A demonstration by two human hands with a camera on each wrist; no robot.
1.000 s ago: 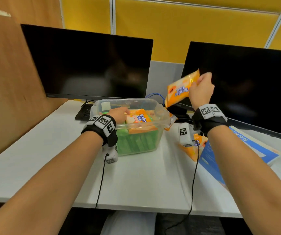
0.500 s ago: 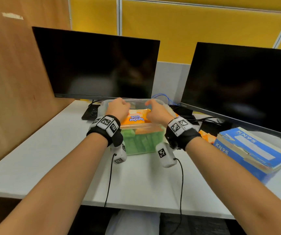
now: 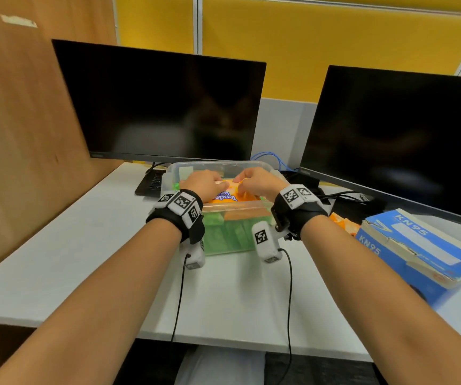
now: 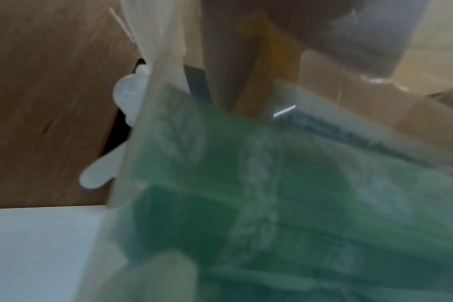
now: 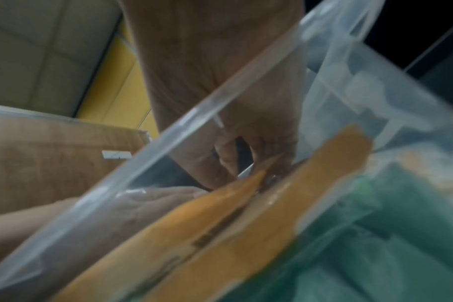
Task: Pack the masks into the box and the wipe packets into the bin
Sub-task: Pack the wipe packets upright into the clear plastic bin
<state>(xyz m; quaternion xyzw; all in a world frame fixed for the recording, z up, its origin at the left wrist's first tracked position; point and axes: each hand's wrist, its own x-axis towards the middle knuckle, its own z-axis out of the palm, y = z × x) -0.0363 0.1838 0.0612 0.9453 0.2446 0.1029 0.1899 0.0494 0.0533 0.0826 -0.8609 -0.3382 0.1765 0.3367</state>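
While your left hand (image 3: pixel 205 182) and right hand (image 3: pixel 254 180) both pinch the orange packet (image 3: pixel 225 196), it sits atop the bin (image 3: pixel 218 167) at frame centre.

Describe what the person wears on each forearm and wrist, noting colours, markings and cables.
Both forearms are bare, with no sleeves. Each wrist carries a black strap topped with white blocks bearing black square-pattern markers. Under each wrist hangs a white camera pod, also marked, trailing a thin black cable over the desk edge.
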